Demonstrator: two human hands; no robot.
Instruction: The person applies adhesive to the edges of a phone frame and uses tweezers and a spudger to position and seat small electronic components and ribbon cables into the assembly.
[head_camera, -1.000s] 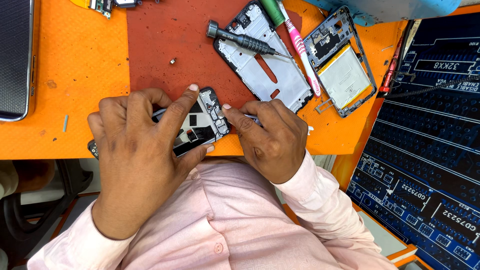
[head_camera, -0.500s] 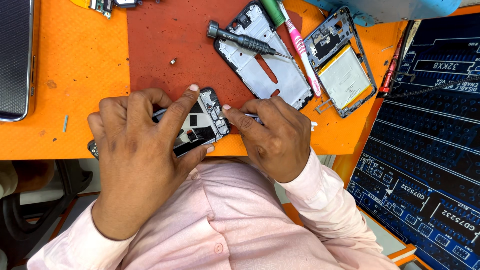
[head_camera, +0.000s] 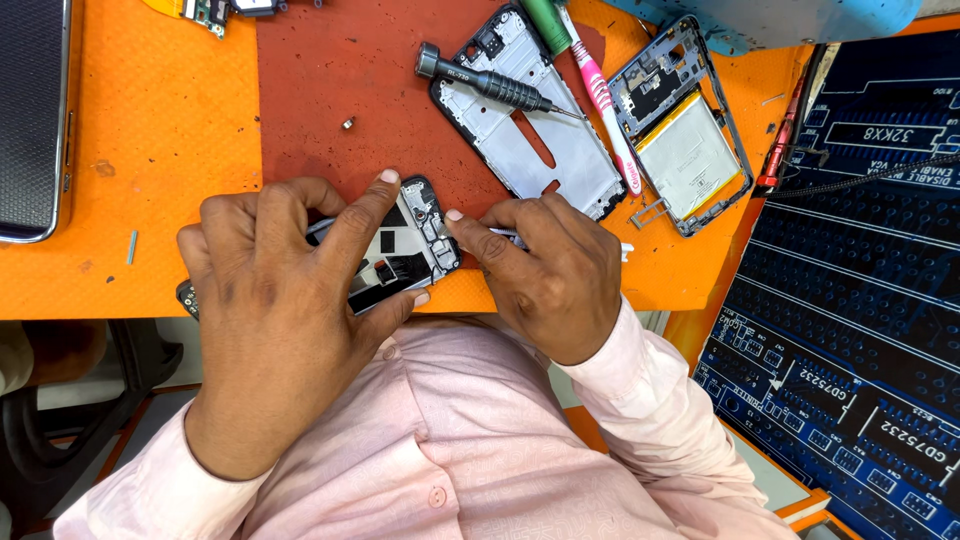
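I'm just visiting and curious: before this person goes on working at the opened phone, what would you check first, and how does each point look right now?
1. Opened phone held steady: ok, the left hand grips it over the table edge.
2. Tool tip placed: cannot tell, the right hand hides most of the thin tool at the phone's edge.
3. Loose screw safe: ok, it lies on the red mat, apart from the hands.
4. Screwdriver within reach: ok, resting on the spare frame.
5. Battery frame clear of the hands: ok.
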